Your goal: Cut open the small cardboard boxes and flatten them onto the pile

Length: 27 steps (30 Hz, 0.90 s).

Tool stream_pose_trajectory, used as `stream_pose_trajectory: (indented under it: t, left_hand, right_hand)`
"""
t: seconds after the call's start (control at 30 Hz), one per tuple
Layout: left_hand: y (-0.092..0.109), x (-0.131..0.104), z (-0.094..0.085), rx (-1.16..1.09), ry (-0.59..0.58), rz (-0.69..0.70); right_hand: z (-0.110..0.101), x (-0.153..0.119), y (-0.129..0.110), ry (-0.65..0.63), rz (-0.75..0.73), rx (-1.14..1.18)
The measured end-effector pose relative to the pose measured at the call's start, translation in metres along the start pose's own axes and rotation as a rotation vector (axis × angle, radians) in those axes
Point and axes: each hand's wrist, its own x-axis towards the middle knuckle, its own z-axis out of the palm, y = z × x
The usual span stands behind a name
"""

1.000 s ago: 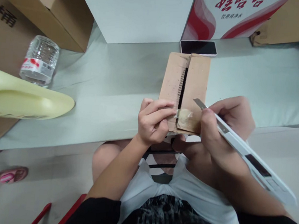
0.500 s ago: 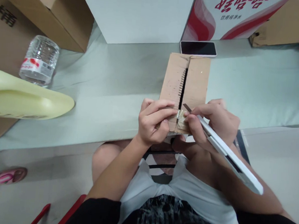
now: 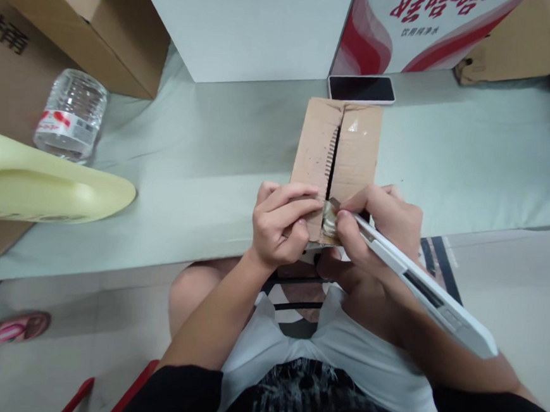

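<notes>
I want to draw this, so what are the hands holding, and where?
The right hand holds the white knife near its blade end. The left hand touches the cardboard box; whether it grips is unclear.

Two hands point(image 3: 280, 225) point(image 3: 385, 224) and one knife point(image 3: 456, 322) are at one small box point(image 3: 315, 146); beyond that box, one phone point(image 3: 361, 89); left, one bottle point(image 3: 73, 114).

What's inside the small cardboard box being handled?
On the box, only a dark slit shows between the top flaps; whatever lies beneath them is hidden. Tape sits at the slit's near end, beside the knife.
</notes>
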Motion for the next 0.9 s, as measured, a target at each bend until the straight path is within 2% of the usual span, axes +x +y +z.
stream_pose_trajectory:
  t: [0.3,0.47,0.77,0.9]
  left_hand:
    - [-0.0016,-0.0007,0.0028,0.079,0.029,0.023]
    - [-0.0024,-0.0008,0.0046,0.033,0.065,0.028]
    - [-0.0013,-0.0009,0.0050,0.138,0.038,0.022]
    - [-0.0021,-0.0013,0.0051,0.144,0.041,0.040]
  right_hand:
    - [0.0005,0.0001,-0.0007,-0.009,0.017,0.035]
    - [0.0002,0.0008,-0.0011,-0.026,0.013,0.033]
    - [-0.0007,0.0057,-0.0034,-0.077,0.018,-0.021]
    - [0.0013,0.0039,-0.0020,0.015,0.056,0.042]
